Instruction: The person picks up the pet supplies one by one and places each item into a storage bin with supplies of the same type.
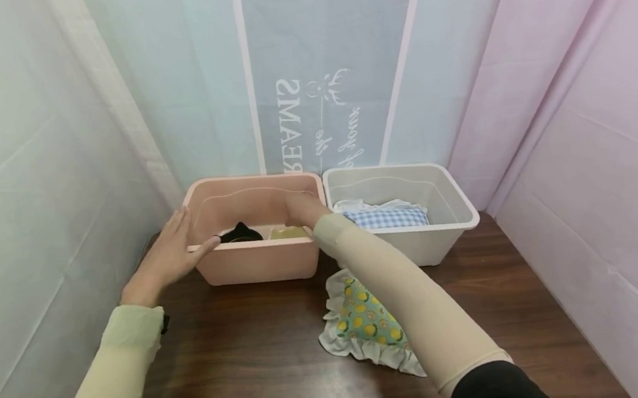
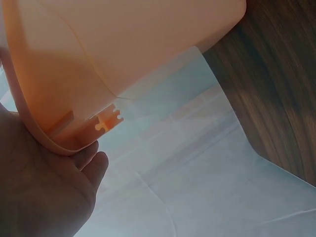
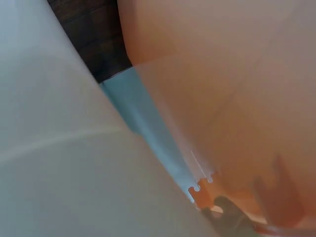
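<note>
A pink plastic bin [image 1: 257, 261] stands at the back left. My left hand [image 1: 165, 258] holds its left front corner, with the thumb over the front rim. In the left wrist view, the fingertips [image 2: 96, 168] come round under the rim. My right hand [image 1: 303, 209] reaches over the right front corner into the bin; its fingers are largely hidden, and I cannot tell whether they hold anything. Inside the bin lie a black object with a handle [image 1: 242, 231] and a yellowish thing [image 1: 287, 233], both partly hidden by the front wall.
Close at the right stands a light grey bin [image 1: 464, 214] with a blue checked cushion [image 1: 387, 218] inside. A lemon-print cushion with white frills [image 1: 369, 319] lies on the dark wooden surface [image 1: 242, 354], partly under my right forearm. Hanging fabric [image 1: 311, 40] encloses the back and sides.
</note>
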A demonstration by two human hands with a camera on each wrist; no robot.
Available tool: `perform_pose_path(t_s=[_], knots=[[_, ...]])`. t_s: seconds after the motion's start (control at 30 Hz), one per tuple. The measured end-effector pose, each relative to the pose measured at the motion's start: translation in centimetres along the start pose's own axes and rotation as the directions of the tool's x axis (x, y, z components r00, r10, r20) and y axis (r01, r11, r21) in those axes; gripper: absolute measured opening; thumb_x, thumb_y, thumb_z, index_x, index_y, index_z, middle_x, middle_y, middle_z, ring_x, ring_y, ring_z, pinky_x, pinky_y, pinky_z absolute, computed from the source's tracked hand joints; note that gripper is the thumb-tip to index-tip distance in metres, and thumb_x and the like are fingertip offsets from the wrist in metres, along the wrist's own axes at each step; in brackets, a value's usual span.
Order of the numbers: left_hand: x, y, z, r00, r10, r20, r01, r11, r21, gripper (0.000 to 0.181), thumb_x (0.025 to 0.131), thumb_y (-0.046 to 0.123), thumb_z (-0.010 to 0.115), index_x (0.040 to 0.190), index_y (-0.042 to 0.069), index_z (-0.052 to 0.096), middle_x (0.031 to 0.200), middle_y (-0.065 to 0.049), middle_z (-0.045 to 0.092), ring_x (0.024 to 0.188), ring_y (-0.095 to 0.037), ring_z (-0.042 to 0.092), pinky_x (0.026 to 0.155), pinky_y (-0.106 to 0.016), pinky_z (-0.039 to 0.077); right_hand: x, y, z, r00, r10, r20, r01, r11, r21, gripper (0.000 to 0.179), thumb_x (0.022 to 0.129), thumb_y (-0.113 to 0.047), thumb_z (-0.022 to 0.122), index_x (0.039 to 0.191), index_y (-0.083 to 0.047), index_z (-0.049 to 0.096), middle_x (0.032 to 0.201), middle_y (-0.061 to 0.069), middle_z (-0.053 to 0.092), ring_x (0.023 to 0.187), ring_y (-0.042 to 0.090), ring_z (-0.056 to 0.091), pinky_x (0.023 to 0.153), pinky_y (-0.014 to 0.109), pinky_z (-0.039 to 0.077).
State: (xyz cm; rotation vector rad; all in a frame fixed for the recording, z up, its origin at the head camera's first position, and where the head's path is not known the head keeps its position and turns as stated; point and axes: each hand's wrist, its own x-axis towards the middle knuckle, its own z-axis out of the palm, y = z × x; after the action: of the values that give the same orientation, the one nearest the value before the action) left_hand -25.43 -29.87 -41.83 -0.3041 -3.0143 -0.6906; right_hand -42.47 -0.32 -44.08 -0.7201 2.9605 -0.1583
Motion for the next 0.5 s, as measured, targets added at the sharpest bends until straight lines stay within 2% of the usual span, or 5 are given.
perform_pose_path(t_s=[0.1, 0.17, 0.3, 0.4, 0.5], knots=[[0.0, 0.0, 0.0, 1.000, -0.002, -0.001, 0.002, 1.000, -0.006, 0.115, 0.103, 0.074, 0.052, 0.170, 0.002, -0.007, 0.179, -0.022, -0.009, 0.164, -0.046, -0.002, 0.127, -0.073, 0.012, 0.4, 0.1, 0.0, 1.000, 0.003, 0.023, -0.004, 0.999, 0.035, 0.030, 0.094, -0.028, 0.082, 0.115, -0.010, 0.072, 0.112, 0.006, 0.075, 0.108, 0.026, 0.068, 0.103, 0.040, 0.055], [0.0, 0.0, 0.0, 1.000, -0.002, 0.001, 0.002, 1.000, -0.009, 0.115, 0.103, 0.074, 0.051, 0.170, 0.002, -0.007, 0.179, -0.022, -0.010, 0.164, -0.046, -0.003, 0.126, -0.073, 0.012, 0.9, 0.6, 0.2, 1.000, -0.009, 0.019, 0.007, 0.996, 0.091, 0.028, 0.094, -0.030, 0.082, 0.112, -0.011, 0.071, 0.110, 0.005, 0.073, 0.106, 0.025, 0.067, 0.102, 0.041, 0.054], [0.1, 0.0, 0.0, 1.000, -0.002, 0.002, 0.002, 1.000, -0.011, 0.115, 0.103, 0.074, 0.051, 0.170, 0.001, -0.007, 0.179, -0.022, -0.010, 0.164, -0.046, -0.004, 0.126, -0.073, 0.011, 1.4, 1.1, 0.0, 0.997, -0.070, -0.009, 0.071, 0.986, 0.153, 0.019, 0.090, -0.024, 0.083, 0.084, -0.012, 0.069, 0.086, 0.003, 0.070, 0.086, 0.022, 0.066, 0.084, 0.039, 0.057], [0.1, 0.0, -0.1, 1.000, -0.006, -0.001, 0.006, 1.000, -0.011, 0.115, 0.103, 0.074, 0.051, 0.170, 0.002, -0.007, 0.179, -0.023, -0.008, 0.164, -0.046, -0.003, 0.126, -0.073, 0.011, 0.0, 0.6, -1.3, 0.993, -0.113, -0.043, 0.120, 0.973, 0.199, 0.025, 0.087, -0.015, 0.082, 0.071, -0.010, 0.065, 0.071, 0.003, 0.064, 0.073, 0.021, 0.062, 0.071, 0.036, 0.055], [0.2, 0.0, -0.1, 1.000, -0.006, 0.000, 0.006, 1.000, -0.008, 0.115, 0.103, 0.074, 0.052, 0.170, 0.001, -0.007, 0.179, -0.023, -0.008, 0.164, -0.048, -0.002, 0.126, -0.074, 0.012, -2.5, -0.6, -3.2, 0.988, -0.133, -0.080, 0.149, 0.955, 0.256, 0.017, 0.090, -0.009, 0.081, 0.076, -0.005, 0.071, 0.075, 0.006, 0.069, 0.074, 0.021, 0.064, 0.072, 0.035, 0.057]])
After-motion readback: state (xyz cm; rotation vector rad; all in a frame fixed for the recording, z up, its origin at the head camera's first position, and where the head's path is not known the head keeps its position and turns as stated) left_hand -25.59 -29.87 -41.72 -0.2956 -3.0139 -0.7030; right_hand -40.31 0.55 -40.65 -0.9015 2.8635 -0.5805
